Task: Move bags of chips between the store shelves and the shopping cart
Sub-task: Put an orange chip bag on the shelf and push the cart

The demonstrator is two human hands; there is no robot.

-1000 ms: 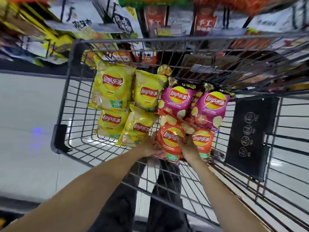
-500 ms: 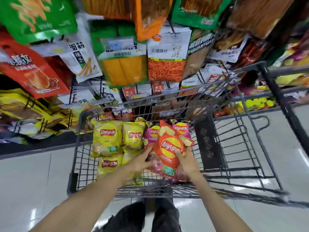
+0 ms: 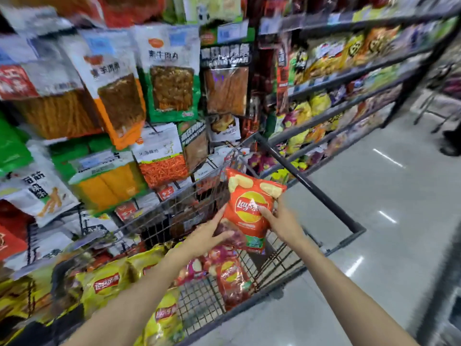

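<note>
Both hands point(image 3: 249, 228) w/ red bag point(image 3: 250, 208)

Two hands, left point(image 3: 207, 236) and right point(image 3: 283, 222), on one orange-red chip bag point(image 3: 249, 211) above the far end of one shopping cart point(image 3: 311, 193). Inside the cart: three yellow chip bags point(image 3: 104, 285) toward the left side, one more orange-red bag point(image 3: 230, 278) at the right wall, and at least one purple bag point(image 3: 192, 267), partly hidden. Four shelf tiers point(image 3: 349, 73) at upper right, bags there too blurred to count.
</note>
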